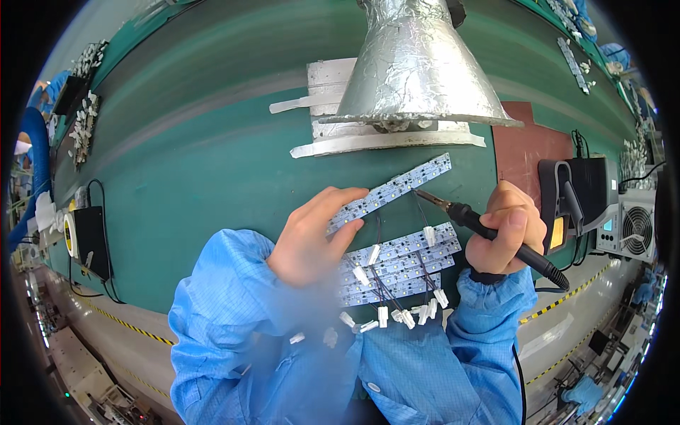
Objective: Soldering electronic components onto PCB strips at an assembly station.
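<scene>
My left hand (312, 237) pinches the left end of an LED circuit strip (404, 185) between thumb and fingers, tilting it up toward the right. In my right hand (508, 230) is a soldering iron (471, 217), gripped by its dark handle. Its metal tip points left and meets or nearly meets the strip's lower edge, close to a thin dark wire. Below lies a stack of similar LED strips (414, 263), with dark wires ending in white connectors (383, 316) along the near side. A blurred patch covers part of my left sleeve.
A foil-covered fume hood (418, 67) stands beyond the strips, over a white board (326, 76). At right are a brown mat (528, 142), a soldering iron stand (559, 202) and a grey unit with a fan (636, 228). A black box (91, 244) sits at left on the green mat.
</scene>
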The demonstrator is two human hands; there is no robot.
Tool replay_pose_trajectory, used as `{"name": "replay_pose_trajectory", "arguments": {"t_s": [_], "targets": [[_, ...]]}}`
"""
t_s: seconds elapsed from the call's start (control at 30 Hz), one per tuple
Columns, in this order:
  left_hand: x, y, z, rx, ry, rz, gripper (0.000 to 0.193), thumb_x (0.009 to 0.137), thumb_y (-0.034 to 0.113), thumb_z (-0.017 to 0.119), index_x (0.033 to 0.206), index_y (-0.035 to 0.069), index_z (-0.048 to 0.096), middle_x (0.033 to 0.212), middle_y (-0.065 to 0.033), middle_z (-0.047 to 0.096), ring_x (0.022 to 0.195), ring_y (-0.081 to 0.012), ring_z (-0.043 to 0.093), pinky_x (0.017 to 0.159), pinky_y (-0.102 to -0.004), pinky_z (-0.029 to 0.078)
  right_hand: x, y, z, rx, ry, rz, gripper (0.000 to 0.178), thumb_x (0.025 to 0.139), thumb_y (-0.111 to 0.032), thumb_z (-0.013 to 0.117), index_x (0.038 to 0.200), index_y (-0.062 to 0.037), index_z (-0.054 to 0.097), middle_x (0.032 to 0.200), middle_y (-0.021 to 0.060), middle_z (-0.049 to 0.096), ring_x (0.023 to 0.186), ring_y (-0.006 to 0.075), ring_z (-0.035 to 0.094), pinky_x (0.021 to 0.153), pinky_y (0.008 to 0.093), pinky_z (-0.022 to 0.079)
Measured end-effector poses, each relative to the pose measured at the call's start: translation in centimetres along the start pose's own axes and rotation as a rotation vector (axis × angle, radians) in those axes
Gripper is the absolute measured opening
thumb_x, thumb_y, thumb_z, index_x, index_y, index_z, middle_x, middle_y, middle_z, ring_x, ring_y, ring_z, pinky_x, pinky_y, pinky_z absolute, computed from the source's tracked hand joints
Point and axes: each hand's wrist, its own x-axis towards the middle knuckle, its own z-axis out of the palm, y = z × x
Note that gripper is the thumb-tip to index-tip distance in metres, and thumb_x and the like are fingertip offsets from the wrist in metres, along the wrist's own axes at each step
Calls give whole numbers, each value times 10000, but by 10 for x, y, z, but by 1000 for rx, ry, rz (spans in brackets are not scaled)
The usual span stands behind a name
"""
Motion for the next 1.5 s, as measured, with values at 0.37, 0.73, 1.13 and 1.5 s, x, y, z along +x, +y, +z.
{"name": "replay_pose_trajectory", "arguments": {"t_s": [0.37, 0.73, 1.13, 1.5], "targets": [[0, 2, 0, 10, 3, 2, 357, 850, -14, 680, 1202, -30, 624, 1030, -180, 665, 929, -311, 666, 840, -349, 510, 2, -2, 3, -6, 16, 19, 388, 980, -158, 431, 623, -11, 454, 532, 67, 424, 418, 143, 359, 412, 307, 258], [0, 4, -1, 26, -4, -9, 349, 856, -12, 673, 1201, -33, 624, 1051, -186, 668, 946, -311, 669, 849, -347, 510, 2, -1, 4, 6, 9, 19, 379, 973, -160, 431, 624, -15, 441, 506, 61, 403, 418, 143, 352, 409, 313, 251], [2, 9, 0, 41, -16, -43, 339, 852, -11, 683, 1185, -38, 632, 1042, -186, 671, 933, -303, 667, 843, -343, 509, 6, 30, -21, -96, 407, 171, 440, 972, -164, 488, 568, -2, 424, 522, 76, 417, 485, 130, 333, 493, 309, 247], [2, 8, 2, 43, -5, -22, 326, 848, -10, 690, 1167, -46, 637, 1056, -183, 675, 960, -277, 667, 875, -334, 504, 3, 32, -22, -101, 383, 255, 429, 970, -159, 495, 585, 25, 448, 544, 71, 437, 501, 122, 352, 498, 293, 283]]}}
